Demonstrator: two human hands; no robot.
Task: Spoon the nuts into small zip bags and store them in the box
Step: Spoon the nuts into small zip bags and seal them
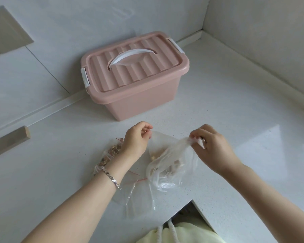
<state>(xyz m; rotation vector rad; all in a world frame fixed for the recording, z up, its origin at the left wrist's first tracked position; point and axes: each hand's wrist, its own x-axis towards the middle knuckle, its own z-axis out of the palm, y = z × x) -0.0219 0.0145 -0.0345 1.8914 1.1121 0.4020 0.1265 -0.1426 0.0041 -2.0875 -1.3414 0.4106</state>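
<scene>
Fingers: left hand and right hand each pinching one rim of clear nut bag, on desk in front of lidded pink box; filled zip bags front-left of box; advisable to part mouth wide and evenly, avoiding spills.

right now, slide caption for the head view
Left hand and right hand grip a clear bag of nuts before the lidded pink box.

A silver link bracelet is worn behind the left hand, both forearms are bared, and a pale yellow garment with white drawcords is seen.
</scene>
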